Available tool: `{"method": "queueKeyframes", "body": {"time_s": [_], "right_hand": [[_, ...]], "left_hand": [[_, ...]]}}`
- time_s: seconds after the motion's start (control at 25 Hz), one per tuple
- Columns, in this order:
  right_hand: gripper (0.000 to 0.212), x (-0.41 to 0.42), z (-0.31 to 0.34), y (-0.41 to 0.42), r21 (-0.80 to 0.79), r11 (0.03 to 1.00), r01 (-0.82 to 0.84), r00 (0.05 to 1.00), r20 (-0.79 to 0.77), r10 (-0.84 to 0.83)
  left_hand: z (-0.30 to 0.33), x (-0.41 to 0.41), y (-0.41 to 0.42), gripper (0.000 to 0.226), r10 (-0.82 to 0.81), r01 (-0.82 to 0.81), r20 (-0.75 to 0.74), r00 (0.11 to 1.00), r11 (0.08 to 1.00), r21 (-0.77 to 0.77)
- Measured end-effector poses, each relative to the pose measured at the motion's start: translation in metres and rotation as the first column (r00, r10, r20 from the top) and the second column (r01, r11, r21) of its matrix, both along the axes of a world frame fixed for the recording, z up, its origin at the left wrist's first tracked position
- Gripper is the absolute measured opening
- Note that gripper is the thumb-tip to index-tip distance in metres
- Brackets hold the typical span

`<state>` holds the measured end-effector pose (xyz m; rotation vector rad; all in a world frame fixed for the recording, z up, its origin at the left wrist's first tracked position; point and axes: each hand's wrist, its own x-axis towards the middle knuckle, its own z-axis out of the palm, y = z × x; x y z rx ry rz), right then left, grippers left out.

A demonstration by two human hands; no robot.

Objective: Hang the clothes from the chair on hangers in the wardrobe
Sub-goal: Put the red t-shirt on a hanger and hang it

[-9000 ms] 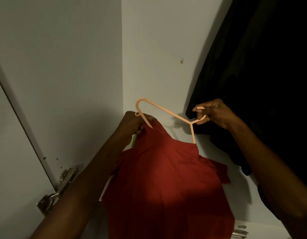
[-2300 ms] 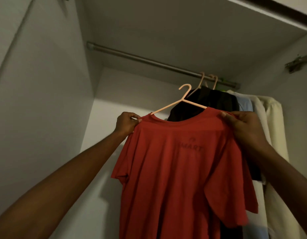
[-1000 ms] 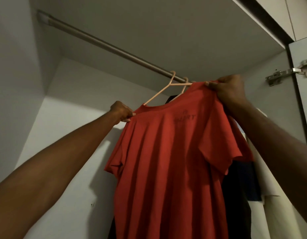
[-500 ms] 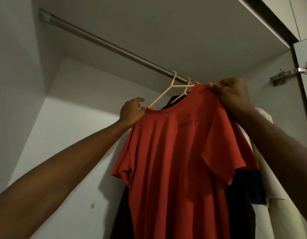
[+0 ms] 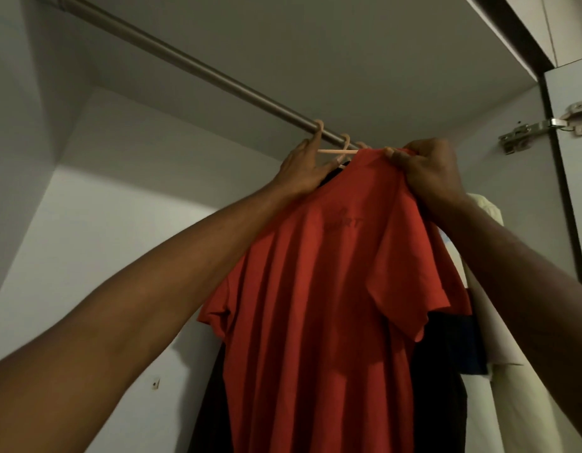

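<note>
Creased red cotton T-shirt, round steel rail

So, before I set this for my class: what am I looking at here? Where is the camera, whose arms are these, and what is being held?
There is no machine: a person wears one wide-angle camera on the head, so you see their own two arms reaching up into a wardrobe. The right hand has its grip on the shoulder of a red T-shirt. The left hand is up at the pale pink hanger that carries the shirt, its hook at the metal rail. Whether the left fingers grasp anything is unclear. Behind the shirt hang dark clothes and a cream garment.
</note>
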<state>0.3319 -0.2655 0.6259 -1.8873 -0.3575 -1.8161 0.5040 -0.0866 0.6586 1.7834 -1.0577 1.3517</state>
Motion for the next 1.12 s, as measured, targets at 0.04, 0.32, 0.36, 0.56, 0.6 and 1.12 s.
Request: {"method": "queueKeyframes", "body": {"time_s": [0.04,0.32,0.36,0.56,0.6,1.12], "right_hand": [[0.035,0.000,0.001,0.000,0.004,1.000,-0.002,1.000,0.001,0.002],[0.036,-0.003,0.001,-0.002,0.013,1.000,0.022,1.000,0.006,-0.022],[0.036,-0.004,-0.001,-0.004,0.008,0.999,0.041,0.999,0.004,-0.041],[0.036,-0.007,-0.008,-0.015,0.028,0.996,0.085,0.995,-0.049,-0.083],[0.037,-0.008,-0.009,-0.016,0.033,0.997,0.075,0.996,-0.054,-0.073],[0.038,-0.023,-0.038,0.007,0.048,0.986,0.160,0.984,0.067,-0.163]], "left_hand": [[0.002,0.001,0.000,0.108,0.010,-0.010,0.000,1.000,0.999,0.032],[0.012,-0.007,0.007,0.108,0.137,-0.147,0.062,0.989,0.965,0.219],[0.011,-0.009,0.005,0.109,0.143,-0.151,0.049,0.988,0.959,0.239],[0.006,-0.021,0.008,0.108,0.157,-0.155,0.013,0.987,0.948,0.279],[0.005,-0.023,0.009,0.108,0.160,-0.161,0.026,0.987,0.952,0.261],[-0.041,-0.023,0.040,0.082,0.316,-0.303,-0.057,0.947,0.939,0.162]]}}
